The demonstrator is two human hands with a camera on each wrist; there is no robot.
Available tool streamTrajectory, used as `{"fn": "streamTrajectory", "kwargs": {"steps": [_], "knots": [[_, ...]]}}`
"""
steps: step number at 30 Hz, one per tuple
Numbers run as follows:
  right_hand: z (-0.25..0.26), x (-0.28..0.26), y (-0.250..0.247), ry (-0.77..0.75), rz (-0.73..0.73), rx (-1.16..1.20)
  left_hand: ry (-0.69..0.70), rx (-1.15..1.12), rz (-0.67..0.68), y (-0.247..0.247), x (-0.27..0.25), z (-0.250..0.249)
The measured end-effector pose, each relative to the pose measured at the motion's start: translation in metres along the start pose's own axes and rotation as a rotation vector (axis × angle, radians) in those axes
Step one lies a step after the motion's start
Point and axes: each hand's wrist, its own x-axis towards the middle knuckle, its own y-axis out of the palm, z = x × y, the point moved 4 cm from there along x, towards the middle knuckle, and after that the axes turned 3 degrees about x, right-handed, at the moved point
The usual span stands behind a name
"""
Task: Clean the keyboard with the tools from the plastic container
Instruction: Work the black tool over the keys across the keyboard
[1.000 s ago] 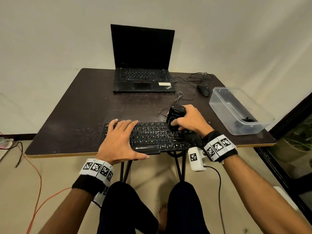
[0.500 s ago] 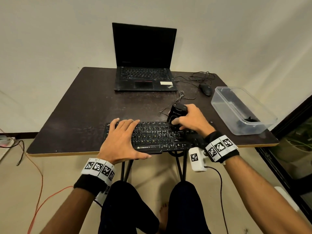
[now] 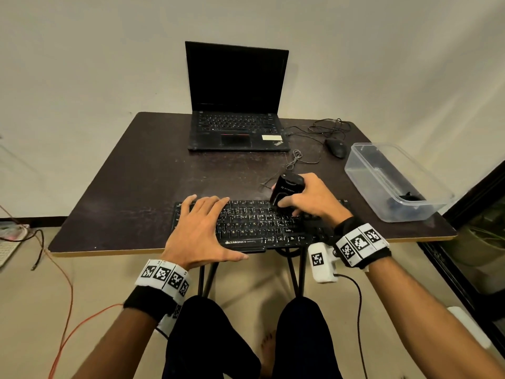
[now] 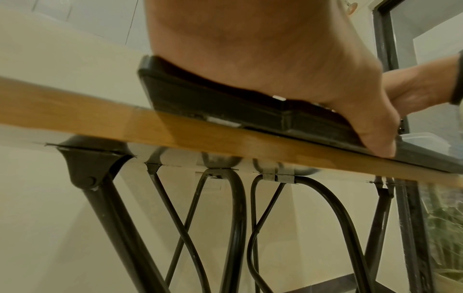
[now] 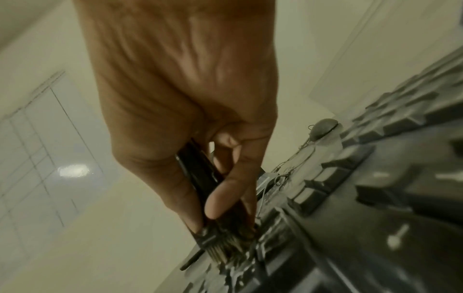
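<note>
Now I brush the keyboard (image 3: 254,222), overhanging the bench (image 3: 131,187) edge
My right hand (image 3: 308,199) clenches the brush (image 3: 285,188); left hand (image 3: 198,231) flat, ungripping; pressing hard could tip it off

Black keyboard (image 3: 254,225) at table edge; clear plastic container (image 3: 393,181) right.

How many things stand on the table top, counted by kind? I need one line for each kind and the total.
Keyboard: 1
Laptop: 1
Mouse: 1
Plastic container: 1
Brush tool, held by the right hand, bristles on the keys: 1
Total: 5
</note>
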Motion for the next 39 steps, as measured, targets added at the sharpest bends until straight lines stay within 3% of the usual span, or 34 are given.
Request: {"fn": "streamTrajectory", "kwargs": {"steps": [3, 7, 11, 14, 18, 22, 26, 29, 33, 37, 39], "knots": [[0.002, 0.001, -0.005, -0.015, -0.102, -0.036, 0.0, -0.001, 0.003, 0.0, 0.001, -0.001], [0.002, 0.002, 0.0, -0.029, -0.009, -0.042, -0.002, -0.003, 0.005, -0.001, 0.001, -0.001], [0.002, 0.005, -0.006, -0.027, -0.118, -0.058, -0.002, 0.006, 0.015, -0.001, 0.001, -0.001], [0.003, 0.006, 0.0, -0.017, 0.008, -0.033, -0.007, 0.007, 0.018, -0.001, 0.001, 0.0], [0.002, 0.01, -0.007, 0.007, -0.101, -0.041, -0.003, 0.0, 0.016, -0.001, 0.002, -0.001], [0.005, 0.01, 0.001, 0.008, 0.007, -0.027, -0.008, -0.015, -0.001, -0.002, 0.001, -0.001], [0.008, 0.011, -0.002, -0.004, -0.092, -0.066, -0.007, -0.008, 0.008, -0.001, 0.001, -0.002], [0.013, 0.013, 0.005, -0.009, 0.007, -0.062, -0.01, -0.007, 0.012, -0.002, 0.001, -0.001], [0.017, 0.013, 0.005, -0.037, -0.05, -0.082, -0.008, -0.009, 0.013, -0.002, 0.001, -0.002], [0.019, 0.01, 0.015, -0.057, 0.084, -0.049, -0.008, -0.013, 0.01, -0.002, 0.001, -0.001], [0.018, 0.011, 0.009, -0.043, -0.007, -0.064, -0.005, -0.013, 0.009, -0.001, 0.001, -0.001]]}}
